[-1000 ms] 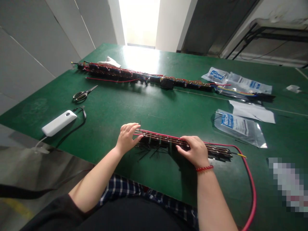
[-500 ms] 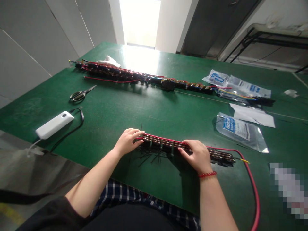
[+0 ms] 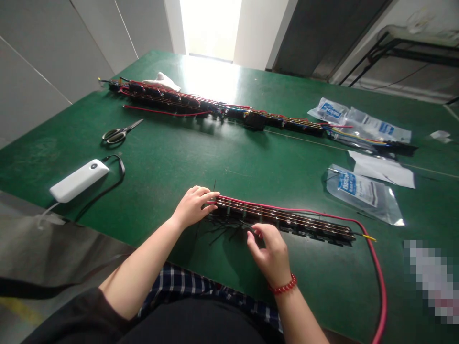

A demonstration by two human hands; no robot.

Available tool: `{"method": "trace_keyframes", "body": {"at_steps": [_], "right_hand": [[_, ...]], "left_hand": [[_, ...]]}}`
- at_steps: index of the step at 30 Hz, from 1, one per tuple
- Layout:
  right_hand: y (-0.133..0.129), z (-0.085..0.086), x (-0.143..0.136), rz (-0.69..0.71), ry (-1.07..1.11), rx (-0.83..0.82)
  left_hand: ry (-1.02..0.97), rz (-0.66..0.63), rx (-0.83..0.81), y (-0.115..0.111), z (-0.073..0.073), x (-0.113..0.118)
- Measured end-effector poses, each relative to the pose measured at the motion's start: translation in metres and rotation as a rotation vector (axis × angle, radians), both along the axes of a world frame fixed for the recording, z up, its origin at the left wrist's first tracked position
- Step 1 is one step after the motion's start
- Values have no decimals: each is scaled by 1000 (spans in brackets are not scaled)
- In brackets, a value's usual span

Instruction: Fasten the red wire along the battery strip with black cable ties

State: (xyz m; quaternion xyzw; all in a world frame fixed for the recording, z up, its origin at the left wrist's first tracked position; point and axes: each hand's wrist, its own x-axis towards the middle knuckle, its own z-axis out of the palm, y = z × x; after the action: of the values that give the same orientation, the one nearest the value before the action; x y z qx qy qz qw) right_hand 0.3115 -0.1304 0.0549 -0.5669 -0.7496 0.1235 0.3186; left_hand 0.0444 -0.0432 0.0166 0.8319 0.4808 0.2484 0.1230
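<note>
A long black strip assembly (image 3: 287,219) with bare metal wires along its top lies in front of me. A thick red cable (image 3: 376,272) runs along its far edge and curves down at the right. My left hand (image 3: 195,205) grips the assembly's left end together with the red cable, fingers on top. Thin black cable ties (image 3: 218,230) lie loosely scattered just below that end. Beside them, off the assembly, my right hand (image 3: 270,251) has thumb and forefinger close together at the end of a black tie. A yellow-tipped wire (image 3: 369,237) sticks out at the assembly's right end.
A longer wired black assembly (image 3: 201,105) lies across the far side of the green table (image 3: 172,157). Scissors (image 3: 122,133) and a white power bank (image 3: 79,181) are at the left. Plastic bags (image 3: 366,193) and white paper (image 3: 383,169) lie at the right.
My right hand has left the strip assembly and moved left and toward me, down to the black cable ties. My left hand keeps its hold on the left end.
</note>
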Motion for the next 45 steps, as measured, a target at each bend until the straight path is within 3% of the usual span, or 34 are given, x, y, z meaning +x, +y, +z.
{"method": "trace_keyframes", "body": {"at_steps": [3,6,9,13,34,39,45], "right_hand": [[-9,-14,-12,-78,-59,-75],[-11,-23,-20,-102,-265,-68],[-8,-25,-25,-114,-405,-61],[-7,-25,-26,-85,-430,-45],[-12,-22,-22,70,-171,5],[-14,-19,-22,88,-80,-45],[-19,-11,-28,45,194,-174]], "left_hand": [[0,4,3,0,1,1],[-3,0,5,-1,1,1],[-9,2,10,-1,1,1],[-17,4,8,-2,0,0],[-11,7,36,-3,0,1],[-1,12,36,-3,1,1],[-10,13,25,-3,1,0]]}}
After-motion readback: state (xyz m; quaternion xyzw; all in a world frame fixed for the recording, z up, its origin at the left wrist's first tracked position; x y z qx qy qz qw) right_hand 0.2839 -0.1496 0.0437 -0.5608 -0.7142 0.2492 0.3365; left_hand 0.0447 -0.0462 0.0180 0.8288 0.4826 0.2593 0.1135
